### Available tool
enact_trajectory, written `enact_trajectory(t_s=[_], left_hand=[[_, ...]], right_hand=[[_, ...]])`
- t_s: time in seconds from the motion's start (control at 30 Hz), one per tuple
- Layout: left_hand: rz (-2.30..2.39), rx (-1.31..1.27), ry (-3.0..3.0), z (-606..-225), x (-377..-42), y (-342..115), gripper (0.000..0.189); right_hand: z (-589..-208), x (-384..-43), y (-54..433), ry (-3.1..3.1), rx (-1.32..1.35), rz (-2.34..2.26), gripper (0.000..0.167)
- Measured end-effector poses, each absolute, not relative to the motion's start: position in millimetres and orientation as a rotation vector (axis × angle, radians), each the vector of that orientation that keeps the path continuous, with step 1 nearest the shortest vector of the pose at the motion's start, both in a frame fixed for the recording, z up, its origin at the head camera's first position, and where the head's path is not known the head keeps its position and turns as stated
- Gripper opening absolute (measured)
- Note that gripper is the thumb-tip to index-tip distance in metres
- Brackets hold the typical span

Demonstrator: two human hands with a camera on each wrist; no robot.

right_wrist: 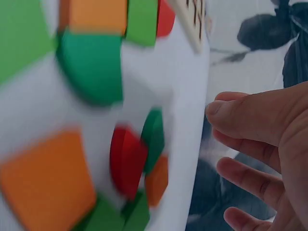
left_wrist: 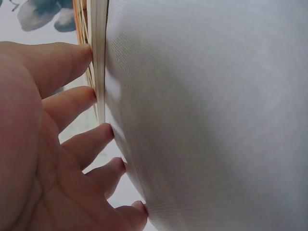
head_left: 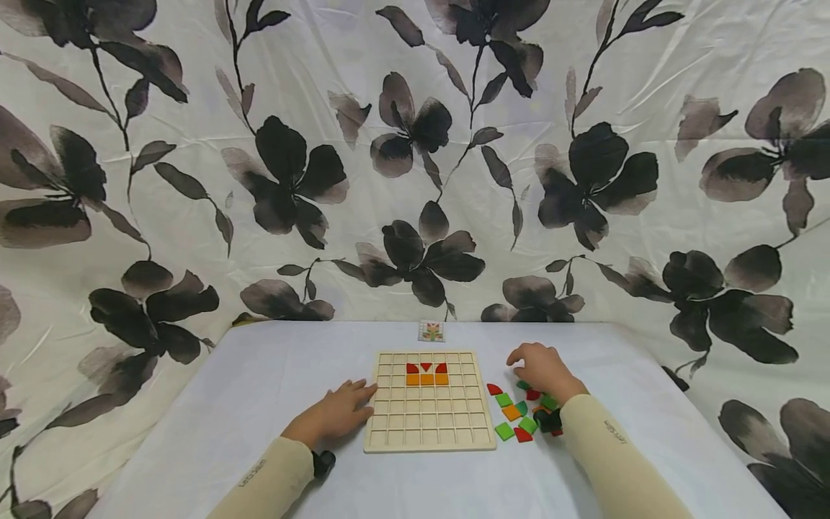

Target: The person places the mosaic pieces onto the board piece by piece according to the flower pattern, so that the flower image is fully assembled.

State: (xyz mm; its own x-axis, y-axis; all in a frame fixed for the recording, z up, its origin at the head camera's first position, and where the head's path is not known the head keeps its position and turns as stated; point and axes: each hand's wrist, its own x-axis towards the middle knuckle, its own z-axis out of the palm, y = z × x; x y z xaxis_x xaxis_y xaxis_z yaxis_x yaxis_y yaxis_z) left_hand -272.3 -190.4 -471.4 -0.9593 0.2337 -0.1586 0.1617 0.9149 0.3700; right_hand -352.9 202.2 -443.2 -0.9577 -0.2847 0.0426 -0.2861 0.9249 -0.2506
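Lying beyond gridded board point(head_left: 431, 419): picture card point(head_left: 431, 331); right hand point(head_left: 545, 369) partly hiding loose tiles point(head_left: 512, 413)

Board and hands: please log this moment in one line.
board: three red pieces beyond three orange pieces | left hand: at board's left edge | right hand: near loose pieces, no grasp visible

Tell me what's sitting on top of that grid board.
Toward the far edge of the grid board, three red pieces lie in a row, with three orange squares on their near side. Whatever is beneath those six is covered and cannot be seen.
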Motion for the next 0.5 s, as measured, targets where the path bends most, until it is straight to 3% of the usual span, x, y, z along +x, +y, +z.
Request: enact_trajectory(t_s=[0.5], left_hand=[[0.55,0.297,2.879,-474,-275,-192,0.052]], right_hand=[[-452,-350,234,-3.216,0.338,0.382,0.019]])
